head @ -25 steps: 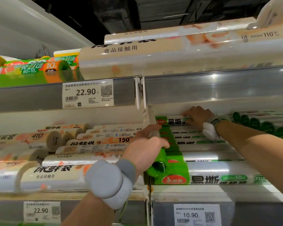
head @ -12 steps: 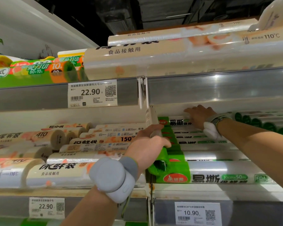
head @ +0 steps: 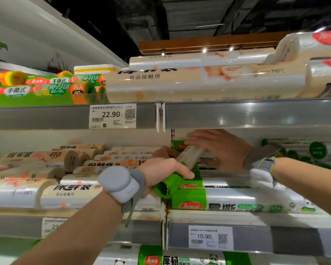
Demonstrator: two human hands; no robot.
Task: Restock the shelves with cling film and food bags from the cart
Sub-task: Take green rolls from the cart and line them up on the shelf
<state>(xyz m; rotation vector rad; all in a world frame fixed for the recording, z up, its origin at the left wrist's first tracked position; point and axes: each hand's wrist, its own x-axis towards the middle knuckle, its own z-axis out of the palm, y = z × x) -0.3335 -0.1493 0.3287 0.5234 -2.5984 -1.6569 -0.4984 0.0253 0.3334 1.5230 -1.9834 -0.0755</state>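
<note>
Shelving (head: 256, 115) fills the view. The left hand (head: 166, 169) has its grip wrapped round a tilted cling film roll (head: 189, 155) over the green stack (head: 237, 199); the right hand (head: 222, 150) lies flat at its far end. Pushed in skewed, the roll may dislodge its neighbours.

Left hand (head: 165, 170) grips cling-film roll (head: 190, 155) — right hand (head: 224, 150) lies flat.

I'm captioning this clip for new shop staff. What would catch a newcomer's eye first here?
The left hand gripping a green-ended roll, tilted up and away, draws the eye at centre. Just right of it, the right hand rests open on the stacked rolls. Above, a white 22.90 tag stands out on the grey shelf edge.
</note>
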